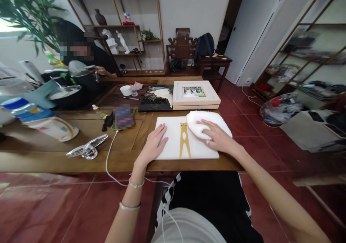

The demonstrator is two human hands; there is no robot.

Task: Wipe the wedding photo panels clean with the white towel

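A white rectangular board lies near the front edge of the wooden table. On its middle is a flat yellow-gold shape with two long legs, an oval hole and a small cat-like head. My left hand rests flat on the board's left edge, fingers extended and holding nothing. Over the board's right part, my right hand grips a fluffy white towel, pressing it down just beside the yellow shape. The towel hides the board's upper right corner.
Behind the board sit a framed picture and a dark photo panel. To the left are a phone on a white cable, a silvery winged ornament and a large bottle. Another person sits across the table.
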